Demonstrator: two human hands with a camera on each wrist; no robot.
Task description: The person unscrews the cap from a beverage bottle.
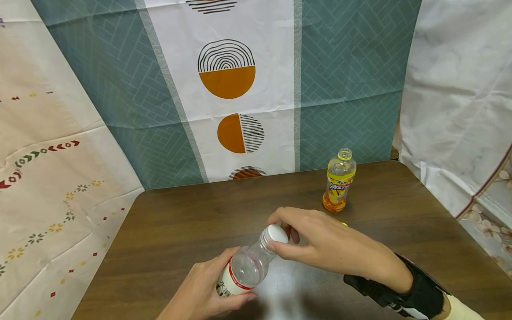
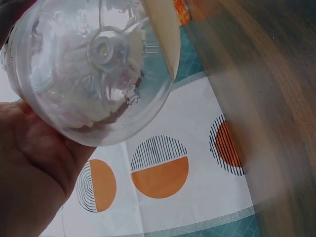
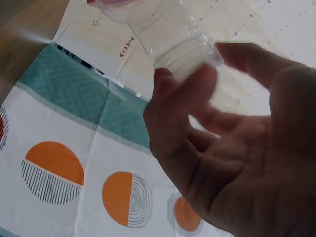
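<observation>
A clear plastic bottle (image 1: 250,269) with a white and red label tilts to the upper right above the table. My left hand (image 1: 202,284) grips it around the label; its clear base (image 2: 103,64) faces the left wrist view. On the bottle's neck sits a white screw cap (image 1: 277,233). The thumb and fingers of my right hand (image 1: 320,240) pinch that cap. In the right wrist view the same cap (image 3: 185,61) lies between thumb and curled fingers.
An uncapped bottle (image 1: 339,180) with a yellow label and some orange-brown liquid stands at the back right of the brown table (image 1: 180,213). A small yellow thing (image 1: 344,224) peeks out behind my right wrist. Patterned cloths (image 1: 248,89) hang behind and beside the table.
</observation>
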